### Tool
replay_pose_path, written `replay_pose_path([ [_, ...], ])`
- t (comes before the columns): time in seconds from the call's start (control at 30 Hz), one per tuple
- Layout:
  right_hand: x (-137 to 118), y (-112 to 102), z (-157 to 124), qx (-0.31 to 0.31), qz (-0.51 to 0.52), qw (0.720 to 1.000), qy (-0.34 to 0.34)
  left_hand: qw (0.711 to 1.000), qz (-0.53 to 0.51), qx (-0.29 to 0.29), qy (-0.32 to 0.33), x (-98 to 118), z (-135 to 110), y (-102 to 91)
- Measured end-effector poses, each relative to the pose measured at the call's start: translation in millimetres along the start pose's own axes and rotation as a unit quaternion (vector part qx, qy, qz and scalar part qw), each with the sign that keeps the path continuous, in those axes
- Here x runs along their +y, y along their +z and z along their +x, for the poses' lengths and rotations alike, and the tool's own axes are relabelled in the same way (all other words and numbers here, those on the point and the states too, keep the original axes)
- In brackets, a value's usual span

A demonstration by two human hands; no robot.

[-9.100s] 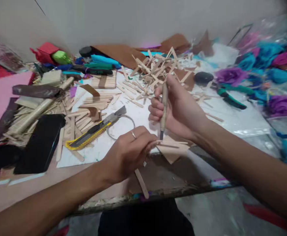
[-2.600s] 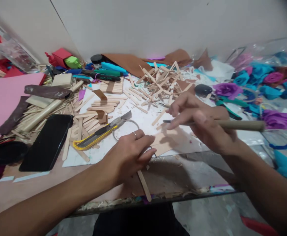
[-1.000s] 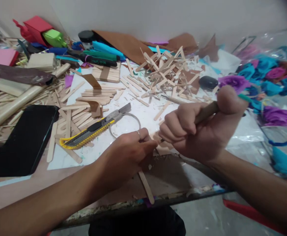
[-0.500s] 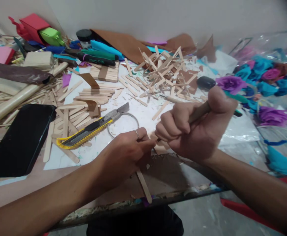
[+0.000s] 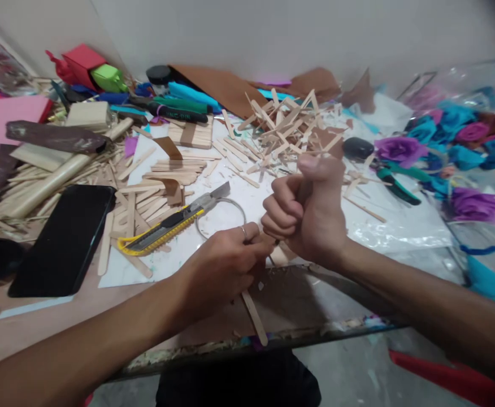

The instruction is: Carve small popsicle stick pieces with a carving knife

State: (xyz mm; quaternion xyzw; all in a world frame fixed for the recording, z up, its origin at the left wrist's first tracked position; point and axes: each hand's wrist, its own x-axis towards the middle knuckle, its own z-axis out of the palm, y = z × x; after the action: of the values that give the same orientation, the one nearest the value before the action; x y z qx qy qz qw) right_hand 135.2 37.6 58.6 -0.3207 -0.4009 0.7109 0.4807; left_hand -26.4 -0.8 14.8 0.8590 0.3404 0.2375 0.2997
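At the table's [image 5: 82,316] near edge, the right hand [image 5: 311,217] is clenched around a tool, mostly hidden; the left hand [image 5: 226,265] pins a wooden stick [image 5: 255,311]. A yellow utility knife [image 5: 166,229] lies just left.

2 hands [image 5: 226,265] at work, 1 yellow utility knife [image 5: 163,232], 1 black phone [image 5: 63,240], 1 wire ring [image 5: 224,217] (craft sticks [image 5: 277,127] too many to count).

Right grip [image 5: 304,215] fisted, thumb up; left grip [image 5: 226,265] curled beside it, palm down.

Even, soft indoor light; edges blurred and warped, top-right corner dark.
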Motion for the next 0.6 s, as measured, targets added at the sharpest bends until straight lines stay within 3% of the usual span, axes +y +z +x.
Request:
replay_pose_path([
  [0.13,-1,-11,2,-0.041,0.04,0.998,0.022,0.997,0.037,0.01,0.062,-3,1,1.6],
  [0.3,-18,-32,-4,-0.167,0.046,0.985,-0.013,0.989,0.088,0.044,0.111,-8,5,3.8],
  [0.43,-31,-41,-6,-0.197,0.031,0.979,-0.051,0.991,0.079,0.027,0.104,-10,6,2.6],
  [0.6,-21,-45,-1,-0.235,0.048,0.968,-0.071,0.992,0.075,0.023,0.102,-10,4,0.3],
])
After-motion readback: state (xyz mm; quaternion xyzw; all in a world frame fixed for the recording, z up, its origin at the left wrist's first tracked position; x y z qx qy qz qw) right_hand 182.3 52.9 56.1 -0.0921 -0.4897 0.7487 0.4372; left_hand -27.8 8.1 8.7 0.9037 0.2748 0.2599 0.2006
